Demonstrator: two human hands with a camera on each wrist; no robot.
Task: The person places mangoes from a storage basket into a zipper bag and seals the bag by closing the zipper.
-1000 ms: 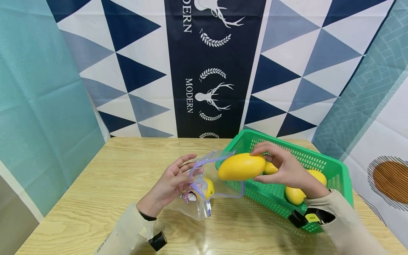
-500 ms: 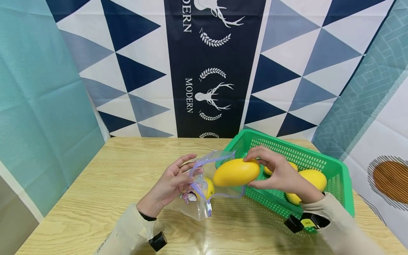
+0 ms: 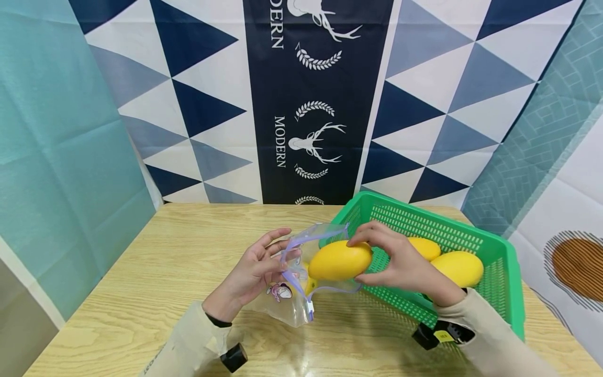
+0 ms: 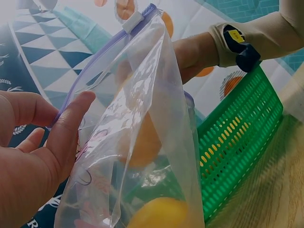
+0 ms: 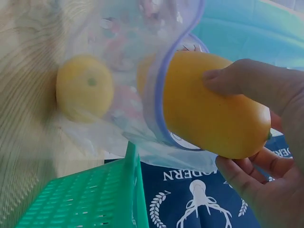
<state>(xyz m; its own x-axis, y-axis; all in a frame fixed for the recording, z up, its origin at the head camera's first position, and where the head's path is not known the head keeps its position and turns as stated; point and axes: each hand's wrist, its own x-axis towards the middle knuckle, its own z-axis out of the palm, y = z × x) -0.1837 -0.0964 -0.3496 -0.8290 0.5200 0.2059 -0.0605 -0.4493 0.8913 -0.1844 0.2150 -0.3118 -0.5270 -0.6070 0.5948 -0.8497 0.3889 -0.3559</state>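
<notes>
In the head view my left hand [image 3: 254,272] pinches the purple-edged mouth of a clear zip bag [image 3: 285,310], holding it open toward the right. My right hand [image 3: 400,262] grips a large yellow mango [image 3: 340,261] by its stem end, with thumb and fingers on opposite sides. As the right wrist view shows, the far end of that mango is inside the bag's mouth. Another mango [image 5: 85,88] lies low in the bag. A white slider [image 4: 134,22] sits on the zip near its corner. Cartoon prints mark the bag's side.
A green perforated basket [image 3: 514,277] stands on the right of the wooden table [image 3: 141,293], close beside the bag. Inside it are a front mango [image 3: 459,267] and one behind [image 3: 425,247]. Patterned cloth [image 3: 311,104] hangs at the table's back edge.
My right hand has moved left and slightly down, carrying the mango from over the basket's edge into the bag's mouth. My left hand and the bag stay in place.
</notes>
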